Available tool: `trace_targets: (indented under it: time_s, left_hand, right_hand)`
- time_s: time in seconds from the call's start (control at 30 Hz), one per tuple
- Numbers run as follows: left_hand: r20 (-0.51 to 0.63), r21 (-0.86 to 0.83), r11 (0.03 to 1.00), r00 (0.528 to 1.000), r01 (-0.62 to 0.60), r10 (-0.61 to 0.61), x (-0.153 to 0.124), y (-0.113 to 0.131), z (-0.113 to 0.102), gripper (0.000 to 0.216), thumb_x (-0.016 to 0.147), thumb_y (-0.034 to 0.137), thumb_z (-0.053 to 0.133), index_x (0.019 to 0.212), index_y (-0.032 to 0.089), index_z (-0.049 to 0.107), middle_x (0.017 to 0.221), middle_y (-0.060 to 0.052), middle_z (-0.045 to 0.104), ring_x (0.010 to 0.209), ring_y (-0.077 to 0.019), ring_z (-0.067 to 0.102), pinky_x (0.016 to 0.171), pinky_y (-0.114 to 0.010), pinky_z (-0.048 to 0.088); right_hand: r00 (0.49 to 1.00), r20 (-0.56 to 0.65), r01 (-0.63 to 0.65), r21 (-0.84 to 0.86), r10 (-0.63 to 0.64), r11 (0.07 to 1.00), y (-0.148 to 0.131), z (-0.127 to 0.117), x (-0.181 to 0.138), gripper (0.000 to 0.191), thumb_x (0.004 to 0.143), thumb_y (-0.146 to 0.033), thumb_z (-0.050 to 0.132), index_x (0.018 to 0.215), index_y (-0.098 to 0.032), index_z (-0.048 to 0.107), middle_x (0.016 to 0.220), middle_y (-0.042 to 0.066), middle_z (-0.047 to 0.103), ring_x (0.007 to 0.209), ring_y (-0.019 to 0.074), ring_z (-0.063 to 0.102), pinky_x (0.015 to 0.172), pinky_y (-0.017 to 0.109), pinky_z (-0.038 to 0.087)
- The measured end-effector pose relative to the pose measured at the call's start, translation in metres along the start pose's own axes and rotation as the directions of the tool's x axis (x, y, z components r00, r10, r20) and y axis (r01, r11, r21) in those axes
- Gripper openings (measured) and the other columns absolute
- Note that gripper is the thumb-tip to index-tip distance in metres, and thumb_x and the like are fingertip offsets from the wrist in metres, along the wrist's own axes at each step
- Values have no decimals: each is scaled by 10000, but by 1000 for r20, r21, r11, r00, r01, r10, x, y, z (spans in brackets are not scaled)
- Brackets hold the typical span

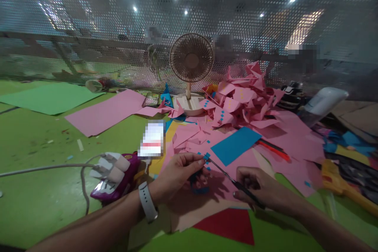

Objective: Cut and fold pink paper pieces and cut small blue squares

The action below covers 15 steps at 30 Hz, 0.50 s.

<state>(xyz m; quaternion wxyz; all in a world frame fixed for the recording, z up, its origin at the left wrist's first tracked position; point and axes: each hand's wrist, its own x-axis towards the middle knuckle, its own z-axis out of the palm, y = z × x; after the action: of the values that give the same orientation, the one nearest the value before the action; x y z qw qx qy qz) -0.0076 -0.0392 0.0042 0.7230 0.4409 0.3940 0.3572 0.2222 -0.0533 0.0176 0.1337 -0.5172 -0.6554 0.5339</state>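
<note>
My left hand (pixel 186 171) pinches a narrow strip of blue paper (pixel 201 189), which hangs partly hidden below the fingers. My right hand (pixel 260 187) is closed around dark-handled scissors (pixel 226 174), seen nearly edge-on. Their thin tip touches or almost touches a small blue paper piece (pixel 207 157) at my left fingertips. More tiny blue bits lie just around it on the pink paper. Beyond my hands rests a flat blue sheet (pixel 236 145). Below them are a pale sheet and a dark red sheet (pixel 228 224).
A fan (pixel 191 59) stands before a perforated screen, beside a heap of folded pink paper (pixel 245 98). A phone (pixel 152 139) lies left of centre. Plugged-in chargers (pixel 110 167) and a cable sit near my left forearm. At right are a red-and-black pen-like item (pixel 274 149) and a yellow tool (pixel 339 179).
</note>
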Motion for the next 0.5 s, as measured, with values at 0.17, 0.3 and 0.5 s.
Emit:
trace_targets:
  time_s: [0.17, 0.3, 0.5]
  left_hand:
    - [-17, -7, 1000, 1000, 12, -12, -1, 1, 1, 253, 762, 378, 649, 801, 132, 605, 679, -22, 644, 531, -82, 577, 492, -188, 432]
    - [-6, -5, 1000, 1000, 12, -12, -1, 1, 1, 251, 769, 373, 644, 800, 126, 606, 692, -32, 649, 527, -79, 574, 495, -188, 434]
    - [-25, -3, 1000, 1000, 10, -10, -1, 0, 1, 257, 764, 373, 650, 822, 127, 604, 720, -40, 659, 534, -79, 576, 494, -187, 437]
  right_hand:
    - [1000, -4, -12, 7, 12, 1000, 0, 1, 1, 364, 654, -392, 713, 632, -194, 408, 462, -83, 428, 415, 56, 385, 389, 170, 230]
    - [1000, -9, -15, -1, 15, 1000, -1, 1, 0, 362, 652, -387, 713, 627, -195, 407, 459, -82, 430, 413, 57, 392, 389, 170, 237]
    - [1000, -15, 2, 2, -2, 1000, -1, 1, 0, 365, 645, -370, 721, 613, -191, 404, 468, -82, 415, 431, 57, 378, 404, 174, 230]
